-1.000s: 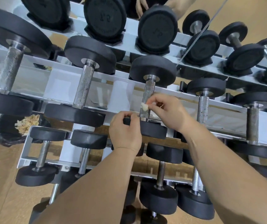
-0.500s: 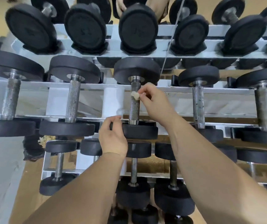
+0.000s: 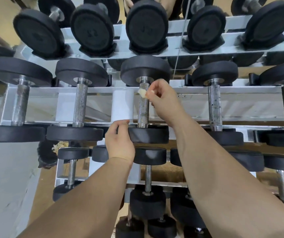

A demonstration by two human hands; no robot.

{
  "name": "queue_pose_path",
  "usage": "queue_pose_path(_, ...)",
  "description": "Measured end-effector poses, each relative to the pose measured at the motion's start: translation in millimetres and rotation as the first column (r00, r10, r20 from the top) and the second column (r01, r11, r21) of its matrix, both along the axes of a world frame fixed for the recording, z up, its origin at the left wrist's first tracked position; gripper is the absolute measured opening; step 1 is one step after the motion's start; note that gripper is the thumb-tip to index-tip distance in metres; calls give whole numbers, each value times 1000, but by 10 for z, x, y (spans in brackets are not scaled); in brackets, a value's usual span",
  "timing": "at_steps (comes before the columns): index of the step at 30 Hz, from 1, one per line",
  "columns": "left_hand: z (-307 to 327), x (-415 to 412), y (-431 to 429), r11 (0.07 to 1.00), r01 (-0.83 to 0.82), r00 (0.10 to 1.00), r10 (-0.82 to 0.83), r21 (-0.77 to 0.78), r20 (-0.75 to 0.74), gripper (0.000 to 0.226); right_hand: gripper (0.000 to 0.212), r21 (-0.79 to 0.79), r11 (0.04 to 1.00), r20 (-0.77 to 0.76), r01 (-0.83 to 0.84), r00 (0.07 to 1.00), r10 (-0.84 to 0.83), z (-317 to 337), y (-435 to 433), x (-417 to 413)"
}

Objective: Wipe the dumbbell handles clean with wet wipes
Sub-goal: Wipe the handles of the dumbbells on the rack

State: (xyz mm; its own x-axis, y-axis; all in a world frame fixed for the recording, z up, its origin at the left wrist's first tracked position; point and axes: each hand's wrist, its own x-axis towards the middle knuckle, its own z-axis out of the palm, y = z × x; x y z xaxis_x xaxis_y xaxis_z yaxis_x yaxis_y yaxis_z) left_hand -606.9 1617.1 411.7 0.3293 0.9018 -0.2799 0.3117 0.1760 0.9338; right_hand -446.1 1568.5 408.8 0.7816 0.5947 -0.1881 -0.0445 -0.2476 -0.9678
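Now pinching a crumpled, off-white wet wipe [image 3: 141, 93] in the curled fingertips [image 3: 150, 97] of the right hand [image 3: 163, 102], pressed against the upper end of a knurled, dark-speckled steel handle [image 3: 143, 111]. Gripping with the left hand [image 3: 119, 143], fingers curled, the left edge of the near black head [image 3: 150, 134]. Sits third from the left among five dumbbells [image 3: 80, 103] on the middle tier of the white rack [image 3: 240, 107]. Leaves open gaps either side of the handle.
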Motion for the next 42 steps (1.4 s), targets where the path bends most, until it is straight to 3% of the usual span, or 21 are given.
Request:
queue_pose_path(3, -25, -1, 4, 1000, -14, 1000, 14, -3, 12, 28, 10, 72, 991, 42, 111, 993, -115, 37, 43, 6)
queue_pose_path(8, -49, -13, 3, 1000, -8, 1000, 9, -17, 8, 30, 12, 53, 998, -36, -29, 999, 31, -119, -242, -146)
queue_pose_path(10, -42, -8, 0, 1000, -12, 1000, 13, -22, 10, 28, 2, 50, 997, -50, 54, 997, -52, -151, -213, -134)
queue_pose_path(12, -29, -13, -7, 1000, -6, 1000, 6, -12, 10, 26, 11, 41, 989, -72, 143, 988, -140, -123, -92, -104)
queue_pose_path(14, -28, -25, 2, 1000, 4, 1000, -4, 2, 3, 29, 17, -9, 986, 21, 165, 986, -165, -67, 25, -86)
queue_pose_path(16, -31, -27, 6, 1000, 9, 1000, -9, 0, -5, 29, 14, -59, 991, 140, 117, 984, -108, -36, 30, -72)
queue_pose_path(20, -33, -1, -2, 1000, -14, 1000, 14, -2, 8, 36, 8, -74, 989, 245, -132, 959, 146, -49, -225, -106)
queue_pose_path(22, -42, 3, 3, 1000, -16, 1000, 16, 3, 14, 36, 9, -76, 984, 281, -164, 943, 179, -27, -239, -95)
queue_pose_path(28, -84, 9, 19, 999, -32, 998, 34, -26, 51, 33, 10, 114, 980, 97, 163, 980, -174, 26, 90, 83)
queue_pose_path(33, -102, 4, 17, 999, -33, 997, 34, -14, 73, 31, 8, 63, 994, -12, -84, 996, 85, -98, -267, -161)
queue_pose_path(38, -76, -4, 14, 999, -32, 997, 34, -22, 76, 34, 4, 65, 995, 231, 80, 969, -93, -3, 53, 50)
queue_pose_path(40, -70, -6, 14, 999, -32, 997, 33, -19, 72, 34, 9, 84, 989, 194, 125, 971, -140, 32, 134, 81)
queue_pose_path(42, -76, -5, 15, 999, -31, 997, 33, -21, 65, 33, 15, 79, 996, 121, 53, 991, -62, 30, 22, 26)
